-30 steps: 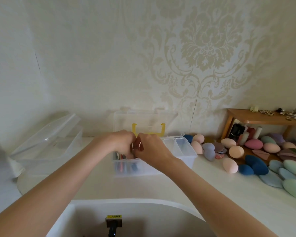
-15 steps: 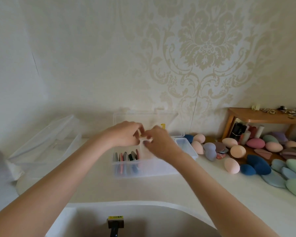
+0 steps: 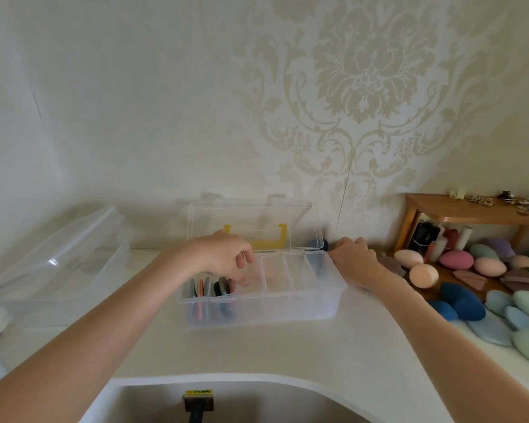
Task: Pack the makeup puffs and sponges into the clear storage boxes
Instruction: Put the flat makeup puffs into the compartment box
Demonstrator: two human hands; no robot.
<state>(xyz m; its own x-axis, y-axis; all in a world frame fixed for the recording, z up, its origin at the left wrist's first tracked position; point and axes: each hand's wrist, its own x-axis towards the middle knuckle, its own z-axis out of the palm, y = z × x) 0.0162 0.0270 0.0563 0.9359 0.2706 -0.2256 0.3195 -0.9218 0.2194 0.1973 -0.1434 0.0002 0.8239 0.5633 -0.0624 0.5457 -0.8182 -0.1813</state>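
Clear storage box (image 3: 266,303) sitting mid-counter (image 3: 333,355), lid flipped up against the wall. Flat puffs (image 3: 209,290) standing on edge in its 9 o'clock compartment, other slots bare. Left hand (image 3: 226,259) hovering over those puffs, fingers loosely curled, gripping nothing. Right hand (image 3: 355,259) reaching past the box's 3 o'clock end toward the sponges (image 3: 477,288); can't tell if grabbing anything. Second clear box (image 3: 58,267) off at 9 o'clock.

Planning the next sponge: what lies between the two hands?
In the head view, between left hand and right hand lie the box's empty compartments.
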